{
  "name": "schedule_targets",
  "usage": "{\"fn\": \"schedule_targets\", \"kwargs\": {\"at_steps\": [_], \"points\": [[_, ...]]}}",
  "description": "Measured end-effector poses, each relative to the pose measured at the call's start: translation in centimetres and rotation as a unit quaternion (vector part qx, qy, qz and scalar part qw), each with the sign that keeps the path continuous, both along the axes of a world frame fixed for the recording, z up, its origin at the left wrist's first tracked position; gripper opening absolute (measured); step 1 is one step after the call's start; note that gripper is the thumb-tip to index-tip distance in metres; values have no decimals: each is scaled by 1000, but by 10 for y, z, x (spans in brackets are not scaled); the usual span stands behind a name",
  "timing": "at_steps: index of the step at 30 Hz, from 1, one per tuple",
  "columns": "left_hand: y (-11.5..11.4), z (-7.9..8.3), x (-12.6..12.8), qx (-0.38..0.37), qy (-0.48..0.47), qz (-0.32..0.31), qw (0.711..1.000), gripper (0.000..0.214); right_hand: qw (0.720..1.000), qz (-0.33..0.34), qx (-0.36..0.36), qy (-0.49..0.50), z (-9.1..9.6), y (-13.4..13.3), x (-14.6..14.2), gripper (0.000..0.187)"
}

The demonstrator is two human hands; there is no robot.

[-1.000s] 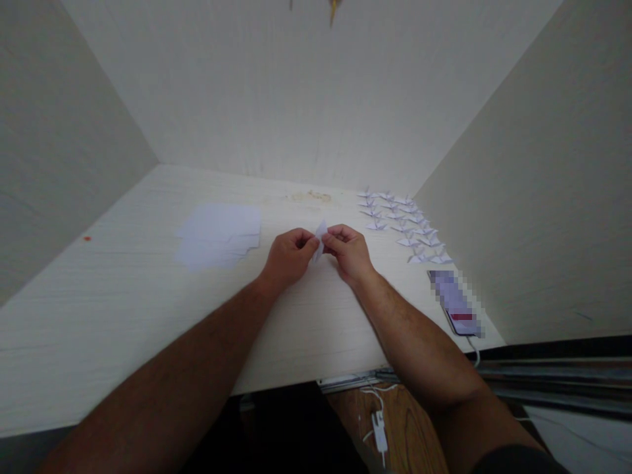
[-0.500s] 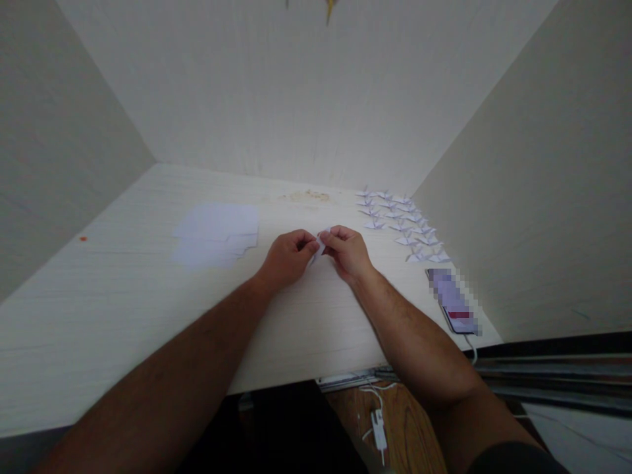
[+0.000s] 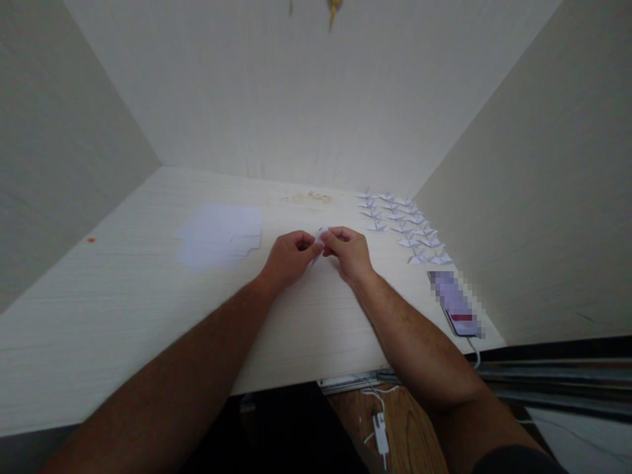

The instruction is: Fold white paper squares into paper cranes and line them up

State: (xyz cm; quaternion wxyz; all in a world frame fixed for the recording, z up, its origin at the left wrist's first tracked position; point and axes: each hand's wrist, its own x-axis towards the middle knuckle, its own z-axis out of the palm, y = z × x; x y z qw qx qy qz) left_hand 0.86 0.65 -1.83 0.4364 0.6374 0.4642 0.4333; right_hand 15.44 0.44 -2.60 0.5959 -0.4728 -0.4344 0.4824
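Between my two hands is a small folded piece of white paper point(image 3: 320, 235), held just above the middle of the table. My left hand point(image 3: 292, 255) pinches its near left side between thumb and fingers. On the other side my right hand point(image 3: 348, 250) grips it, thumb and index finger pressed together. Fingers cover most of the paper, so its exact folds are hidden. Several white paper cranes point(image 3: 407, 227) stand in rows to the right. Left of my hands lie loose sheets of white paper point(image 3: 217, 230), partly overlapping.
A phone point(image 3: 455, 304) with a white cable lies at the table's right edge. Walls enclose the white table point(image 3: 123, 296) at the back and both sides. A white power strip point(image 3: 380, 431) rests on the wooden floor below. An orange spot point(image 3: 91, 240) marks the far left.
The view has shifted slightly. Both hands keep hold of the paper, and its visible part between the fingertips looks a little smaller and turned.
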Motion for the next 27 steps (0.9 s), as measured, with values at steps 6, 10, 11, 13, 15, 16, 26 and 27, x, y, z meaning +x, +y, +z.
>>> {"fn": "schedule_targets", "kwargs": {"at_steps": [6,10,11,13,15,16,26,27], "points": [[1,-2,1,-47,-59,45,996,21,977,-107,8,-184,1,2,15,55],[0,-1,1,-49,-74,42,995,21,960,-122,3,-254,6,1,23,64],[0,-1,1,-48,-74,43,995,21,959,-117,-1,-258,7,1,23,65],[0,-1,0,-45,-68,47,996,20,960,-108,-5,-258,8,2,22,64],[0,-1,-1,-42,-62,51,996,19,968,-98,-13,-232,9,3,19,61],[0,-1,-1,-42,-61,52,996,19,974,-90,-21,-209,9,4,17,59],[1,0,-1,-46,-79,69,993,19,991,39,-22,-130,8,2,13,45],[1,0,-1,-48,-86,69,993,19,991,42,-19,-125,9,1,13,43]]}}
